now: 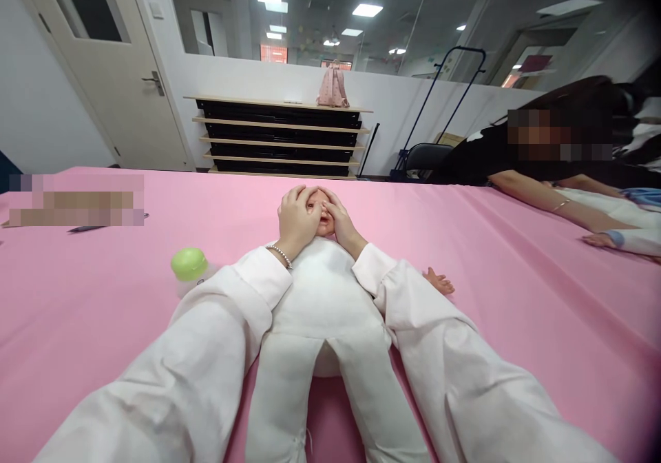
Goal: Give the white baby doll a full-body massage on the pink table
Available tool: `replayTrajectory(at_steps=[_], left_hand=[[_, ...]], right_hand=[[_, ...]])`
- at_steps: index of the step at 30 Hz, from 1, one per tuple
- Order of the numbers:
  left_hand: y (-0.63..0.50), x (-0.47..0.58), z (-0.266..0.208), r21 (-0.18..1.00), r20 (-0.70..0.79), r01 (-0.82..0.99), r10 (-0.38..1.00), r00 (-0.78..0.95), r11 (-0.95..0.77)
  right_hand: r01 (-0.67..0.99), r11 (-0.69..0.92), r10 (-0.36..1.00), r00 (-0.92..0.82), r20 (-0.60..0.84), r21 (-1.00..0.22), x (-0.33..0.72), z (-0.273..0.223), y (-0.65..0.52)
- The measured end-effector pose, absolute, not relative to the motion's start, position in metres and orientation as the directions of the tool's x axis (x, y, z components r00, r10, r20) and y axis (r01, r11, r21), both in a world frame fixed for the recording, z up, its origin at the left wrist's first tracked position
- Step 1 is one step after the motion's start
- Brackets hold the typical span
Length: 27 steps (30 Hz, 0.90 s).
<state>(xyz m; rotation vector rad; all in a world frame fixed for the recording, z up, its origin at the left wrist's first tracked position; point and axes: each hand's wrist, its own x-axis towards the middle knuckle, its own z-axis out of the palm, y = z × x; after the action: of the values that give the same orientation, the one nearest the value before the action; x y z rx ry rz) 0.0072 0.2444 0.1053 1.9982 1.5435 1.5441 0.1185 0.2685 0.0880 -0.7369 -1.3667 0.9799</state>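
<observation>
A baby doll [321,294] with a white cloth body lies on its back in front of me, its legs toward me and its head at the far end. My left hand [298,220] wraps the left side of the doll's head, fingers over the forehead and thumb beside the mouth. On the other side, my right hand [345,223] cups the cheek and brow. Between them, part of the doll's face [325,226] shows, with its mouth open. One doll hand [440,282] sticks out past my right sleeve; the other is hidden.
A pink cloth [496,297] covers the table. Left of the doll stands a small container with a green lid [189,264]. Farther left lies a dark pen-like item [89,229]. At right, another person's arm [537,204] reaches over a second doll [637,240]. Shelves [281,139] stand behind.
</observation>
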Motion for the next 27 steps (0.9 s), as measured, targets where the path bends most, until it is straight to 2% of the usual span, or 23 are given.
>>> replayTrajectory(at_steps=[4, 8, 14, 27], left_hand=[[0.253, 0.002, 0.109, 0.752, 0.553, 0.497, 0.825, -0.119, -0.433], [0.259, -0.005, 0.115, 0.841, 0.427, 0.436, 0.889, -0.168, -0.321], [0.259, -0.009, 0.113, 0.754, 0.493, 0.517, 0.869, -0.039, -0.405], [0.263, -0.009, 0.107, 0.78, 0.491, 0.462, 0.87, -0.034, -0.422]], right_hand=[[-0.123, 0.439, 0.89, -0.073, 0.45, -0.89, 0.118, 0.088, 0.269], [-0.106, 0.443, 0.885, -0.104, 0.453, -0.89, 0.116, 0.089, 0.268], [-0.043, 0.456, 0.888, -0.046, 0.457, -0.889, 0.116, 0.088, 0.268], [-0.094, 0.429, 0.899, -0.054, 0.435, -0.898, 0.116, 0.089, 0.268]])
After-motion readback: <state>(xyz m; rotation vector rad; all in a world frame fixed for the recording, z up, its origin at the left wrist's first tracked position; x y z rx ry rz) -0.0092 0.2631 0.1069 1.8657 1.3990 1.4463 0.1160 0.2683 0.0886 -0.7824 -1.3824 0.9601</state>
